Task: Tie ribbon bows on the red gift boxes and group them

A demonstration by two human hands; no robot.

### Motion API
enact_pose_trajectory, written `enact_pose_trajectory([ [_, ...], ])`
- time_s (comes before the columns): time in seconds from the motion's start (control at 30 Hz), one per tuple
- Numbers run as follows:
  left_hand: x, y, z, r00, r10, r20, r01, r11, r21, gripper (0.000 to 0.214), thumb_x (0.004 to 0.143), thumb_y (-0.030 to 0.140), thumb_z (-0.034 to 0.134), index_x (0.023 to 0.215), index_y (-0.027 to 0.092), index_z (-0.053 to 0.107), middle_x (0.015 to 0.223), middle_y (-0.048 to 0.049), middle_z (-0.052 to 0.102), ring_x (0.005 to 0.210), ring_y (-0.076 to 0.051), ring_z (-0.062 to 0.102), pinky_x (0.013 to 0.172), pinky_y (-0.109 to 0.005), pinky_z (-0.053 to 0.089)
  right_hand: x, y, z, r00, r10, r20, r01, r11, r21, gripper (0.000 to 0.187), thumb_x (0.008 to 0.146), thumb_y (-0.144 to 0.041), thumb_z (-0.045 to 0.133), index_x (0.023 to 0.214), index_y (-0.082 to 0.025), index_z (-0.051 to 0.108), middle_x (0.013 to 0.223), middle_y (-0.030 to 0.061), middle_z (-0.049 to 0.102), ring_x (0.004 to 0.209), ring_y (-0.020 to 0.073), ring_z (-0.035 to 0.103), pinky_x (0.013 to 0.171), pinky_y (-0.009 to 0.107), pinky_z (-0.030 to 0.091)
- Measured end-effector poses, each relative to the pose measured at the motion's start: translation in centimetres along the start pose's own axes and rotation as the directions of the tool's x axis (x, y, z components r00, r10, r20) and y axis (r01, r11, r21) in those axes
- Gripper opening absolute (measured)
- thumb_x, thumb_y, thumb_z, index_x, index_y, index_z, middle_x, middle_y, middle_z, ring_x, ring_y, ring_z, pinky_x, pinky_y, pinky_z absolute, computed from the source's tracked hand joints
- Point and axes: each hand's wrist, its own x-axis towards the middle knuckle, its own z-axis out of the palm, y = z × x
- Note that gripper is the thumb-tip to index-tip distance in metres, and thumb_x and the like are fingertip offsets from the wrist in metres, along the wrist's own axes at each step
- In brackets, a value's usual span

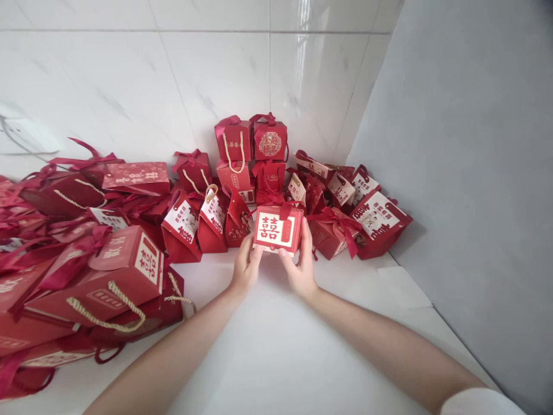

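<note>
A: Your left hand (247, 262) and your right hand (301, 268) pinch the red box (272, 229) from its two sides, in front of the stacked boxes (271, 147).

B: So you are, I think, at the step of positioning it. Does it touch the white table (268, 346)?

A: This I cannot tell. Your next move probably calls for level hands, without pushing the stacked boxes.

Light is soft; glare streaks the wall tiles (216, 75); edges stretch and blur.
</note>
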Motion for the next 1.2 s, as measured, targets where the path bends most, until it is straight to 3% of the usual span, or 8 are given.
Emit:
enact_pose_trajectory([
  [0.07,0.0,0.4,0.1,0.999,-0.030,-0.021,0.029,0.998,-0.055,0.054,0.096,0.048,0.052,0.144,0.025,0.045,0.149,-0.0103,0.047,0.138,-0.028,0.044,0.114,-0.042,0.038,0.1,-0.4,-0.1,0.999,-0.010,-0.039,0.005,0.993,-0.115,0.093,0.084,-0.051,0.068,0.157,-0.030,0.014,0.165,0.0090,0.012,0.153,0.0330,0.010,0.120,0.061,0.018],
  [0.17,-0.1,0.4,0.2,0.991,-0.041,0.127,0.066,0.979,-0.194,0.077,0.090,0.052,0.059,0.155,0.029,0.024,0.160,-0.0081,0.030,0.145,-0.029,0.033,0.116,-0.041,0.037,-0.2,-1.1,-0.4,0.999,-0.047,0.016,0.049,0.984,-0.170,0.099,0.082,-0.050,0.071,0.158,-0.027,0.011,0.166,0.0108,0.004,0.153,0.0354,0.008,0.120,0.062,0.016],
  [0.23,-0.1,-0.1,0.1,0.980,-0.107,0.168,0.145,0.962,-0.233,0.083,0.085,0.055,0.065,0.154,0.026,0.028,0.157,-0.0100,0.037,0.143,-0.032,0.038,0.115,-0.044,0.037,-0.5,-1.6,-0.6,0.993,-0.093,0.067,0.099,0.991,-0.088,0.087,0.090,-0.046,0.062,0.158,-0.027,0.011,0.165,0.0111,0.013,0.151,0.0332,0.017,0.120,0.060,0.021],
  [0.3,-0.1,-0.8,0.0,0.969,-0.204,0.140,0.234,0.938,-0.256,0.072,0.086,0.054,0.063,0.146,0.020,0.044,0.145,-0.0121,0.052,0.136,-0.033,0.047,0.115,-0.046,0.037,-0.7,-1.8,-0.8,0.991,-0.113,0.073,0.112,0.993,0.023,0.072,0.095,-0.039,0.052,0.156,-0.029,0.016,0.159,0.0108,0.029,0.146,0.0297,0.032,0.119,0.056,0.030],
  [0.37,-0.1,-1.5,0.0,0.956,-0.264,0.127,0.290,0.910,-0.297,0.060,0.089,0.054,0.058,0.137,0.017,0.055,0.137,-0.0122,0.060,0.131,-0.033,0.052,0.115,-0.047,0.037,-0.8,-1.6,-0.7,0.995,-0.077,0.058,0.071,0.993,0.094,0.065,0.097,-0.037,0.049,0.155,-0.030,0.021,0.156,0.0089,0.036,0.143,0.0275,0.037,0.118,0.053,0.032],
  [0.43,0.0,-1.7,0.1,0.950,-0.277,0.148,0.311,0.888,-0.339,0.060,0.091,0.057,0.053,0.135,0.017,0.056,0.135,-0.0117,0.061,0.131,-0.032,0.052,0.115,-0.046,0.037,-0.7,-1.1,-0.4,0.998,0.002,0.065,-0.012,0.990,0.142,0.063,0.098,-0.041,0.049,0.154,-0.033,0.023,0.161,0.0046,0.029,0.148,0.0261,0.029,0.122,0.051,0.025],
  [0.6,0.0,-0.8,0.5,0.924,-0.318,0.211,0.377,0.842,-0.386,0.073,0.091,0.067,0.043,0.145,0.019,0.045,0.137,-0.0118,0.060,0.132,-0.032,0.051,0.110,-0.049,0.042,0.2,0.2,0.1,0.967,0.172,0.188,-0.230,0.906,0.356,0.062,0.100,-0.052,0.040,0.156,-0.033,0.021,0.165,-0.0027,0.018,0.153,0.0193,0.016,0.126,0.045,0.014],
  [1.2,-0.1,-1.3,0.5,0.928,-0.309,0.207,0.366,0.859,-0.358,0.078,0.090,0.071,0.040,0.149,0.021,0.037,0.141,-0.0135,0.056,0.131,-0.035,0.051,0.105,-0.049,0.046,0.3,0.6,0.0,0.966,0.210,0.151,-0.252,0.896,0.367,0.061,0.099,-0.056,0.040,0.154,-0.032,0.027,0.164,0.0000,0.023,0.152,0.0213,0.019,0.125,0.048,0.014],
])
